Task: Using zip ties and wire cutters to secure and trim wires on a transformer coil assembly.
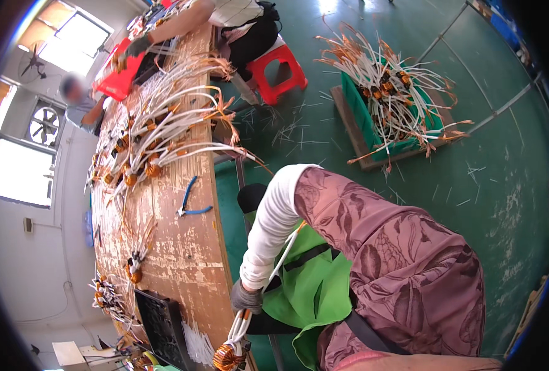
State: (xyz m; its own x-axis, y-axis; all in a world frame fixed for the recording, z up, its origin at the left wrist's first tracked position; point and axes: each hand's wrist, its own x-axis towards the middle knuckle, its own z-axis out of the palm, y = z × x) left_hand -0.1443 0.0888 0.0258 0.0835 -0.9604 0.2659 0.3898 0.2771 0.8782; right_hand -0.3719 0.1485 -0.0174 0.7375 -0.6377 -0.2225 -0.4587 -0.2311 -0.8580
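Head view: gloved right hand (248, 299) closed around white leads (240, 326). Copper coil (227, 357) just beyond the grip, toward the lower edge; leads' long axis runs through the fist, opposite ends toward the elbow. Right hand nearer; left out of view.

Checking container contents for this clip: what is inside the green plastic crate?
Copper-wound coils with long white-sleeved leads fill the green plastic crate, spilling over its rim; the heap hides the bottom.
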